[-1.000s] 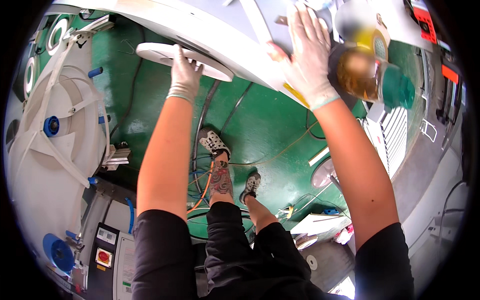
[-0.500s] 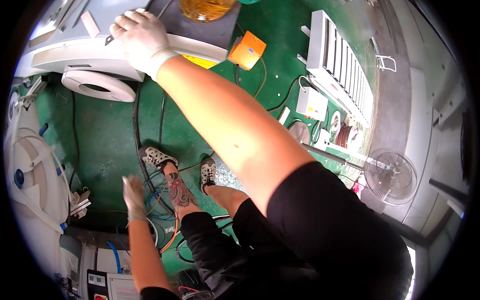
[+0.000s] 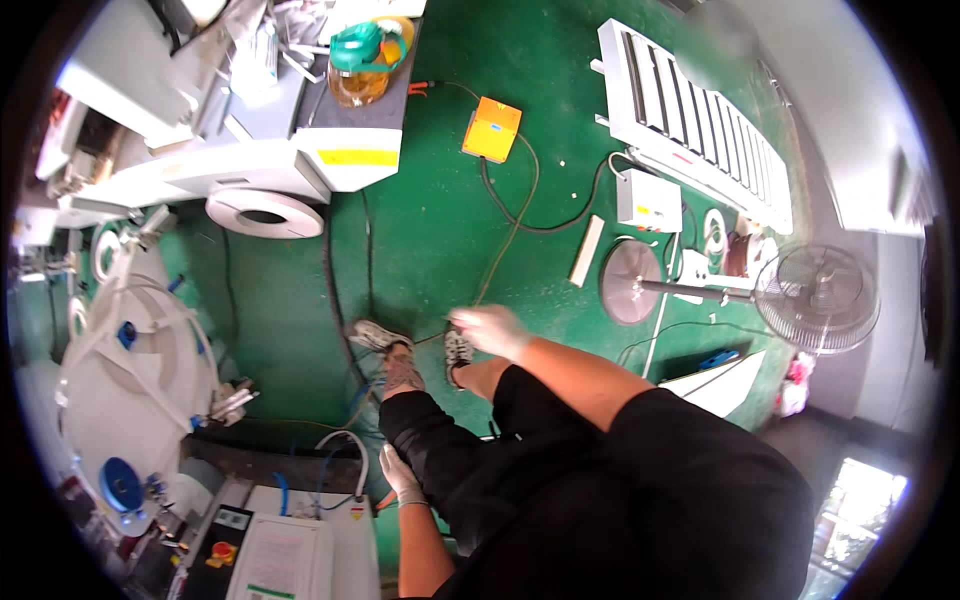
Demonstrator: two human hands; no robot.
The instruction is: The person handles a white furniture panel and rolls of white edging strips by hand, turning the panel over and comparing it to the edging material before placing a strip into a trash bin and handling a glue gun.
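My right hand (image 3: 491,331), in a pale thin glove, hangs over the green floor just above my shoe (image 3: 458,350). Its fingers are drawn together and slightly blurred. A small dark tip shows at the fingertips, too small to name. Low beside my black trouser leg, my left hand (image 3: 401,476) is also gloved, its fingers stretched out, with nothing visible in them. Near it stands a white machine cabinet (image 3: 348,533) with a bent white hose (image 3: 352,440). A grey workbench (image 3: 285,112) with a white front lies beyond both hands.
A lidded jar (image 3: 358,88) of amber liquid sits on the bench corner. An orange box (image 3: 491,129) with cables lies on the floor. To the right are a slatted white unit (image 3: 700,120), a small white box (image 3: 648,200) and a pedestal fan (image 3: 815,298). Cables cross the floor near my feet.
My right hand has left the bench edge and come down and right, over my feet. The left hand has moved right and down, toward my leg. The view has shifted, showing more of the bench.
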